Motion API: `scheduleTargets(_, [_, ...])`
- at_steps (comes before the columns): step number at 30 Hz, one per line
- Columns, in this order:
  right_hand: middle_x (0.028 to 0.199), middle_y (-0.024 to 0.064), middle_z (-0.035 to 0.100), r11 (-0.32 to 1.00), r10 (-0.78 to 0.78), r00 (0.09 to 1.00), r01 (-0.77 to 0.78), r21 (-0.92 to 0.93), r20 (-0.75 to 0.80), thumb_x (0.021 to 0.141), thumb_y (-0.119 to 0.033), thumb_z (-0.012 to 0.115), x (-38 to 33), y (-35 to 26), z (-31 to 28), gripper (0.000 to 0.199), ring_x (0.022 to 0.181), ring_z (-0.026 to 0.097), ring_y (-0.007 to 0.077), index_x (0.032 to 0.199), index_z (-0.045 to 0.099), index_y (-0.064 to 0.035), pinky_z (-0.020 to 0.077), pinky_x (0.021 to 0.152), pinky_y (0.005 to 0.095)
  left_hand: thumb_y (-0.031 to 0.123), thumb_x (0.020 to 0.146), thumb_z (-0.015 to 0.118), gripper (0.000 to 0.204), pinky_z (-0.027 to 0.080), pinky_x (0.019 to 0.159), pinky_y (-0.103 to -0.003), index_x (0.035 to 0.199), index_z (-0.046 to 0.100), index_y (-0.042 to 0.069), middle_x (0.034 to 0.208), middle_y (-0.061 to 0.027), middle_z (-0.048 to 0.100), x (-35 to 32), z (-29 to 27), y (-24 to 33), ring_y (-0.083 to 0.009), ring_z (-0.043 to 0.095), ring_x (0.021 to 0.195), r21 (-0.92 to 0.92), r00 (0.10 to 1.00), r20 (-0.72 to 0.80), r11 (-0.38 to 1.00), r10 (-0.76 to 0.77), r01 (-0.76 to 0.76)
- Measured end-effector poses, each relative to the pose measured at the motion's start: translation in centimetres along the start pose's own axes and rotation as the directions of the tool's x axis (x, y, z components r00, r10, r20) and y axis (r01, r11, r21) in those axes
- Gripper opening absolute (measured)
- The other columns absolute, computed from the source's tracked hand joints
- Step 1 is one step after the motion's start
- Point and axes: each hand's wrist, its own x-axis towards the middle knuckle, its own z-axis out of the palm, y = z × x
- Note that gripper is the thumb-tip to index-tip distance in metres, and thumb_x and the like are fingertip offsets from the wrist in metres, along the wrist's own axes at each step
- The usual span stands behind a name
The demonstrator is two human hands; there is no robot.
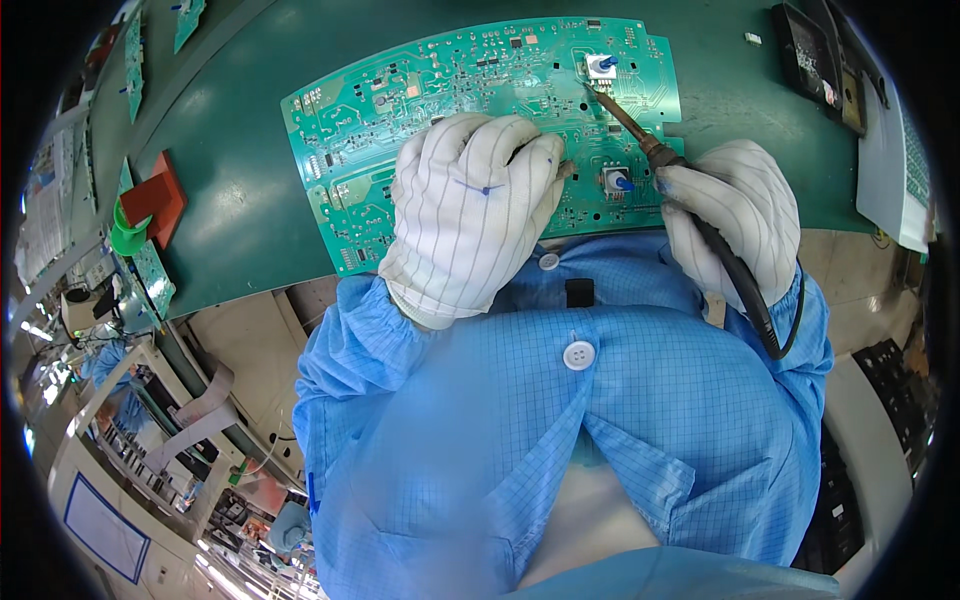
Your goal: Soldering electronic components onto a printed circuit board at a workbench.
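Observation:
A green circuit board [450, 70] lies on the green work surface, with a joint or gap running along its length. My right hand [738, 205], in a white striped glove, grips a soldering iron [712, 235]. The iron's tip touches or hovers by the upper white component with a blue shaft [602, 67]; contact is too small to tell. A similar lower component [617, 181] sits between my hands. My left hand [478, 205], gloved too, rests on the board's near middle with fingers curled and pressed together. Whatever they may pinch is hidden.
At the left stand a red block [168, 200] and a green round holder [128, 235], with further board pieces behind them. A dark tray-like stand [808, 60] is at the far right. A small white part [752, 39] lies near it. The iron's cord loops by my right sleeve.

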Motion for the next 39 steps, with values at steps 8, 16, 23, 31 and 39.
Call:
scheduleTargets(8, [0.08,0.0142,0.066,1.0,-0.02,0.999,0.02,0.008,-0.027,0.061,0.008,0.076,0.3,0.4,0.7,0.039,0.069,0.065,0.0287,0.099,0.07,0.002,0.0535,0.064,0.0378,0.018,0.073,0.083,0.03,0.048,0.09,-0.04,0.1,0.071,0.015,0.104,0.0015,0.065,0.3,0.2,-0.2,-0.0236,0.061,0.102,-0.023,1.0,0.009,1.0,-0.015,0.016])
scheduleTargets(16, [0.081,0.0148,0.067,0.999,-0.003,1.0,0.003,0.049,0.002,0.061,0.009,0.073,0.8,0.9,-0.1,0.036,0.069,0.066,0.0294,0.096,0.069,0.0025,0.054,0.064,0.0384,0.018,0.074,0.083,0.029,0.048,0.09,-0.04,0.1,0.071,0.016,0.104,0.0017,0.065,0.7,0.5,-0.8,-0.0237,0.061,0.101,-0.002,1.0,0.007,1.0,-0.008,0.008])
scheduleTargets(23, [0.1,0.0135,0.069,0.837,0.536,0.664,-0.497,0.229,-0.52,0.093,0.007,0.059,-5.6,4.8,-1.2,0.023,0.087,0.065,0.0164,0.115,0.065,0.0051,0.0526,0.079,0.0281,0.016,0.074,0.082,0.028,0.047,0.086,-0.042,0.099,0.067,0.015,0.105,-0.0015,0.06,1.3,1.7,-1.0,-0.0242,0.059,0.099,-0.03,0.999,-0.037,0.999,0.026,-0.027])
scheduleTargets(31, [0.101,0.0117,0.071,0.742,0.314,0.718,-0.594,-0.311,-0.622,0.099,-0.012,0.058,-6.9,9.8,-7.8,0.027,0.087,0.069,0.0195,0.119,0.066,0.0037,0.056,0.076,0.0298,0.014,0.075,0.082,0.024,0.048,0.09,-0.038,0.096,0.071,0.014,0.099,-0.0016,0.068,3.3,2.3,-1.7,-0.0242,0.063,0.097,-0.017,1.0,-0.006,1.0,0.019,-0.019])
scheduleTargets(39, [0.149,0.0118,0.051,0.342,0.938,0.205,-0.666,0.663,-0.278,0.101,-0.025,0.057,-4.3,15.6,-13.6,0.048,0.125,0.061,0.0161,0.145,0.051,-0.0083,0.0518,0.106,0.0345,0.021,0.077,0.079,0.025,0.05,0.088,-0.044,0.099,0.071,0.013,0.107,-0.0064,0.066,-0.4,-4.8,0.9,-0.028,0.062,0.105,-0.002,0.992,-0.12,1.0,-0.031,0.031])
